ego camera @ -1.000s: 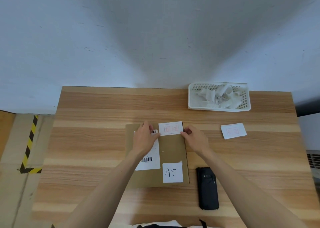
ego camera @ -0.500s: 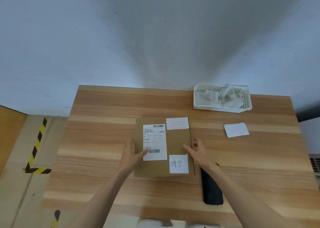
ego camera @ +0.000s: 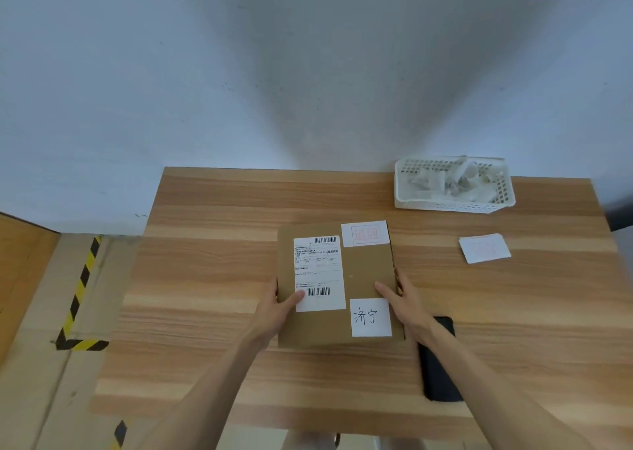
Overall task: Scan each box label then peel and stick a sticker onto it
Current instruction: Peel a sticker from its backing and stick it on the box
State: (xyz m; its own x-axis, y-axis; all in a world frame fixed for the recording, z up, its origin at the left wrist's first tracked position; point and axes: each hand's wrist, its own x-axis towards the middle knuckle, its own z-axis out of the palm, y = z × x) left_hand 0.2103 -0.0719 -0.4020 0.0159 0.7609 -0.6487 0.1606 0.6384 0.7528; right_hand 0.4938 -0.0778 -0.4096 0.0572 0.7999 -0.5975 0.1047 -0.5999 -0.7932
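A flat brown cardboard box [ego camera: 363, 275] lies in the middle of the wooden table [ego camera: 212, 278]. It carries a white shipping label [ego camera: 318, 271] with barcodes, a red-stamped sticker [ego camera: 365, 234] at its top right corner and a handwritten white sticker [ego camera: 370, 316] at the lower right. My left hand [ego camera: 274, 309] grips the box's left edge, thumb on the label. My right hand [ego camera: 404, 302] holds the right edge, thumb on top. A black handheld scanner [ego camera: 440, 364] lies on the table, partly under my right forearm.
A white plastic basket [ego camera: 445, 203] with crumpled sticker backings stands at the back right. A small stack of red-stamped stickers [ego camera: 484, 247] lies to the right of the box. Left of the table, the floor shows yellow-black hazard tape [ego camera: 80, 288].
Both hands left the red-stamped sticker at the box's top and slid down to grip the box's left and right edges. The camera view shifted left.
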